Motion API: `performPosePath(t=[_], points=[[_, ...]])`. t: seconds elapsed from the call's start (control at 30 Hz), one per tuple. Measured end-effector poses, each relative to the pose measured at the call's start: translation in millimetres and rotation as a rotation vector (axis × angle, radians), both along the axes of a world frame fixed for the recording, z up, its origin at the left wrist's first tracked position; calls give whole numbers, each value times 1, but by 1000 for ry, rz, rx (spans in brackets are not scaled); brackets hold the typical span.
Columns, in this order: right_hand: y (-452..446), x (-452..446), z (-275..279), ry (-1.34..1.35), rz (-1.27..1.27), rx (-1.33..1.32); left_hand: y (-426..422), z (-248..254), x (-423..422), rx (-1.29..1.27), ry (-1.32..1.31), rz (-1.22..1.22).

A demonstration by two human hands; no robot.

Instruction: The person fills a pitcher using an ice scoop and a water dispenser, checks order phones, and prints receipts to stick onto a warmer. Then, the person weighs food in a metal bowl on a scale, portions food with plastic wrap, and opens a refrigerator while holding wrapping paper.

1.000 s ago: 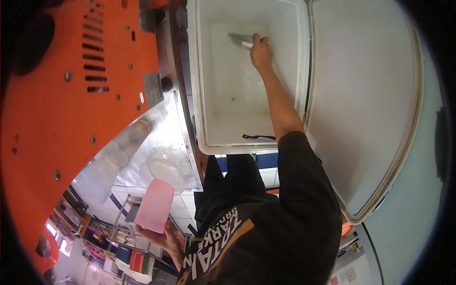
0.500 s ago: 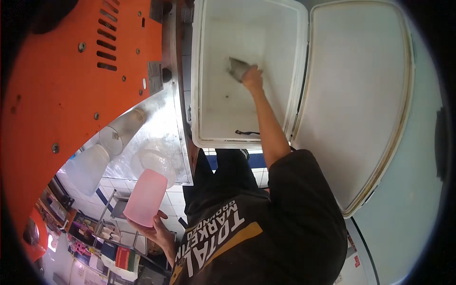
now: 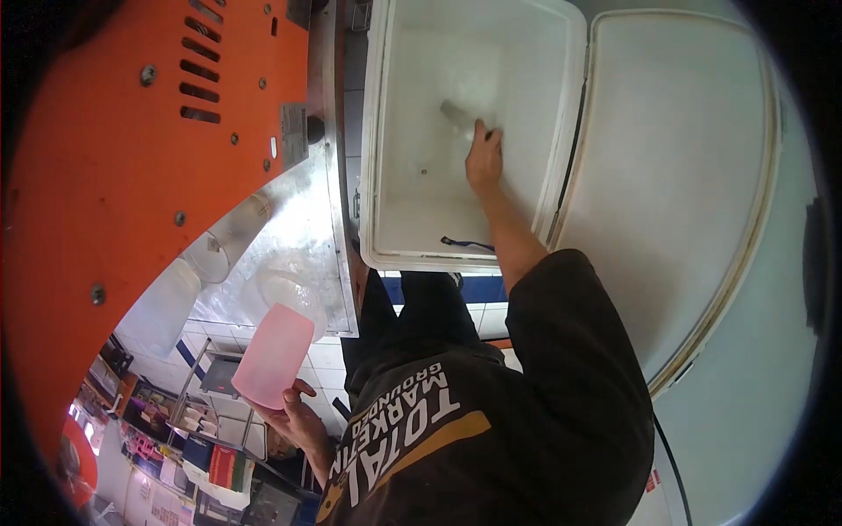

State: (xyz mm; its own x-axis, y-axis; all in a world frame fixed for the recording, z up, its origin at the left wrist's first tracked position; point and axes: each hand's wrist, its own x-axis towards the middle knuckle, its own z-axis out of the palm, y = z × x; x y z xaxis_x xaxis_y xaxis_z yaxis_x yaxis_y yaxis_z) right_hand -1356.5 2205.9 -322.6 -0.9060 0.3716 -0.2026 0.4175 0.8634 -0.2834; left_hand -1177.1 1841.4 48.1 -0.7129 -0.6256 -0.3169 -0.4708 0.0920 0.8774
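Observation:
My right hand (image 3: 484, 158) reaches into a deep white cooler box (image 3: 399, 210), its fingers closed around the end of a grey metal scoop (image 3: 456, 114). The scoop looks blurred, close to the bottom of the box. A dark strap (image 3: 465, 243) lies inside near the box's front wall. Over on the left, my left hand (image 3: 300, 425) grips one end of a translucent pink container (image 3: 274, 355), thumb and fingers around it. The container is tilted beside a clear round plastic lid or bowl (image 3: 303, 298) at the metal table's corner.
A steel table (image 3: 303, 188) stands left of the box, with clear plastic containers (image 3: 210, 254) on it beneath an orange machine (image 3: 114, 175). The box's open lid (image 3: 667, 184) extends to the right. A rack (image 3: 219, 377) holding various items is at lower left.
The scoop and my right hand moved down the view from the box's far end, then shifted slightly right. The pink container remains in my left hand, slightly shifted in view.

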Motion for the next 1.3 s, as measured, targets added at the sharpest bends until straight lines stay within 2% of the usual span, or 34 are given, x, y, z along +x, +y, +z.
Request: performPosePath(t=[0.07,0.13,0.17,0.23,0.33,0.5,0.57,0.7,0.77,0.83,0.87,0.93,1.03,1.07,1.13,1.3], points=[[-13,20,4,7,-30,-60,1,0,-6,13,63,-38],[-23,30,5,-171,-26,-183,3,1,-10,43,59,-20],[-29,28,0,-170,-26,-180,4,0,-10,66,48,-1],[-39,25,-9,-264,189,-271,4,-1,-10,84,53,-2],[-49,37,-8,-335,228,-360,-2,-2,-7,86,68,4],[-46,32,4,-506,403,-324,1,4,-12,107,68,26],[-47,27,8,-542,434,-318,-5,3,-6,143,104,-63],[-47,-4,20,-716,577,-280,-4,5,-5,125,110,-62],[-45,-20,3,-747,597,-293,0,9,-8,140,117,-54],[-40,-30,-26,-892,724,-379,5,13,-12,117,114,-29],[-41,-32,-30,-886,726,-383,5,15,-12,99,103,-2],[-41,-40,-22,-1154,584,-543,3,15,-8,98,106,-3],[-48,-39,-18,-1228,560,-621,4,20,-9,89,99,-3],[-47,-35,-18,-1224,560,-621,5,22,-10,81,91,-5],[-49,-26,7,-919,431,-628,2,21,-5,88,113,-34],[-57,-32,32,-945,506,-478,4,25,-4,108,167,-73]])
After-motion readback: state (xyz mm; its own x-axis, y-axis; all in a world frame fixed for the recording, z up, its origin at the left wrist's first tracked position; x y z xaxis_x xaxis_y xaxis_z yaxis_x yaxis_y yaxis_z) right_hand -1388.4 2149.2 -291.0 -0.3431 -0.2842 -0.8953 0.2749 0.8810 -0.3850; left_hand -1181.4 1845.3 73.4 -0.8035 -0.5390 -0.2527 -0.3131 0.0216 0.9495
